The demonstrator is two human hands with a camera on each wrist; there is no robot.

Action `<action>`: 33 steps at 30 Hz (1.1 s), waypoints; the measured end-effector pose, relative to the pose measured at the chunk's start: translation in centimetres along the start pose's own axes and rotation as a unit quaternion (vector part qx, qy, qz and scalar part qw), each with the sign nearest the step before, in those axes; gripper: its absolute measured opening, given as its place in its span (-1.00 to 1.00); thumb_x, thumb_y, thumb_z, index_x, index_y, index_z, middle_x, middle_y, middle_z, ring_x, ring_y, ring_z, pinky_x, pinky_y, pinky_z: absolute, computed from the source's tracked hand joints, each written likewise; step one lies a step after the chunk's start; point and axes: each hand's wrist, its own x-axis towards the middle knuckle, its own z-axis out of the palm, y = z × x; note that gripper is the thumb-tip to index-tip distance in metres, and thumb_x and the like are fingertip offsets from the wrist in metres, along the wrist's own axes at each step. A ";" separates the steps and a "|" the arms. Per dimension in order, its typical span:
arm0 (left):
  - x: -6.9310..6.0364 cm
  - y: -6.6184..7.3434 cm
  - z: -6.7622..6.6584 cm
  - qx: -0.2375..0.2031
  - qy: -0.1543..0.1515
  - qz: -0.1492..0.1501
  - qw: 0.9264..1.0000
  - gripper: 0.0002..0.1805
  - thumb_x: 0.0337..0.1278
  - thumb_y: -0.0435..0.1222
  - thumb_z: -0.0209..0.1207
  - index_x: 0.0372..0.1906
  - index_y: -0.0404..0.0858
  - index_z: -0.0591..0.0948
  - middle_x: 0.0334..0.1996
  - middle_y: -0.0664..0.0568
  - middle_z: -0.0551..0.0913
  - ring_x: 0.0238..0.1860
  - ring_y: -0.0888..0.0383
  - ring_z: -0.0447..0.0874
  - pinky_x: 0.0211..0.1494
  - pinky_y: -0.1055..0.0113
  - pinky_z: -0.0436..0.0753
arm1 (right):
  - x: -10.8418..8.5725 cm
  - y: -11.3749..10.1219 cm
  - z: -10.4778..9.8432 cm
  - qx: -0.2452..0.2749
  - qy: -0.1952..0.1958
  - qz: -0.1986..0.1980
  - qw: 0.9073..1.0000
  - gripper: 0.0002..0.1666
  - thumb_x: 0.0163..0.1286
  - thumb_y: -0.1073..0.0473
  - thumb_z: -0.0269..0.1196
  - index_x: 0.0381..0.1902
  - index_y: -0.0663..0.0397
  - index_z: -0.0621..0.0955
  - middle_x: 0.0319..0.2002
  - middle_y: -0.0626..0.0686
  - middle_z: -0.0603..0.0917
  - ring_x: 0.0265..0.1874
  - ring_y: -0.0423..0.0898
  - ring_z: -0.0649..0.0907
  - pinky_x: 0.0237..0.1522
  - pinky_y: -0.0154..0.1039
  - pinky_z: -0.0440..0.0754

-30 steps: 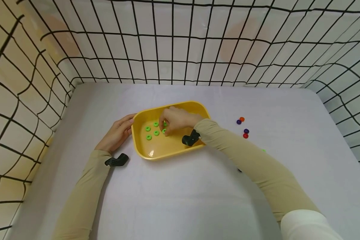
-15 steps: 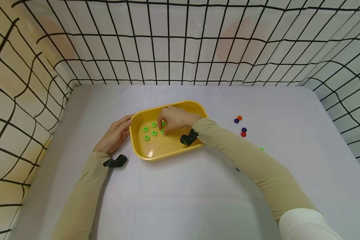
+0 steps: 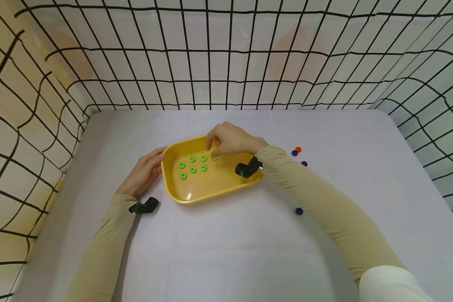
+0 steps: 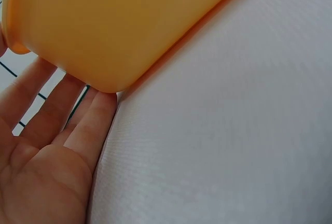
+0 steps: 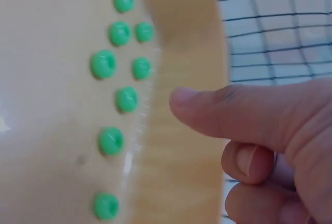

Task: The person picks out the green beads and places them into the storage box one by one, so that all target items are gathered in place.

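A yellow tray (image 3: 207,184) with a rounded rim sits on the white table, and several small green rings (image 3: 193,170) lie loosely in rows on its floor. My left hand (image 3: 143,172) rests against the tray's left end; in the left wrist view its nearly straight fingers (image 4: 93,125) touch the outer wall. Over the tray's far side is my right hand (image 3: 232,138), above the rings. In the right wrist view the thumb (image 5: 202,110) stands apart from the loosely bent fingers, with nothing seen between them. This hand covers part of the tray.
To the right of the tray lie an orange piece (image 3: 298,149), a purple piece (image 3: 295,153) beside it and another purple piece (image 3: 304,163). One more dark purple piece (image 3: 299,211) lies nearer, by the right sleeve (image 3: 324,201). A black wire grid (image 3: 219,79) borders the table's back and sides.
My right hand has risen off the rings and moved toward the tray's far rim, its fingers spreading. More green rings show now. My left hand stays at the tray's end.
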 end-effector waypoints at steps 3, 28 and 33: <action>0.0 0.0 0.0 0.001 0.000 0.000 1.000 -0.34 0.52 -0.07 -0.04 0.43 -0.47 0.22 0.21 0.09 0.43 0.18 0.26 0.46 0.23 0.57 0.51 | -2.1 0.6 -0.9 0.025 0.040 0.000 0.999 -0.77 0.19 0.18 0.45 -0.19 0.11 0.75 -0.61 -0.02 0.49 -0.58 -0.14 0.41 -0.55 -0.36 0.26; -0.4 0.1 -0.2 0.008 -0.010 0.014 1.000 -0.36 0.52 -0.06 -0.04 0.42 -0.45 0.24 0.18 0.12 0.46 0.12 0.28 0.49 0.22 0.59 0.51 | -25.0 10.4 5.6 0.133 0.314 0.202 0.918 -0.81 0.24 0.16 0.43 -0.24 0.13 0.72 -0.63 -0.04 0.45 -0.63 -0.16 0.40 -0.61 -0.32 0.31; -0.3 0.1 0.0 0.001 -0.019 0.017 1.000 -0.44 0.53 -0.10 -0.05 0.38 -0.39 0.30 0.17 0.12 0.47 0.10 0.29 0.50 0.20 0.58 0.53 | -26.2 11.2 6.7 0.138 0.328 0.216 0.909 -0.81 0.25 0.14 0.43 -0.24 0.13 0.72 -0.65 -0.07 0.45 -0.68 -0.19 0.39 -0.61 -0.33 0.31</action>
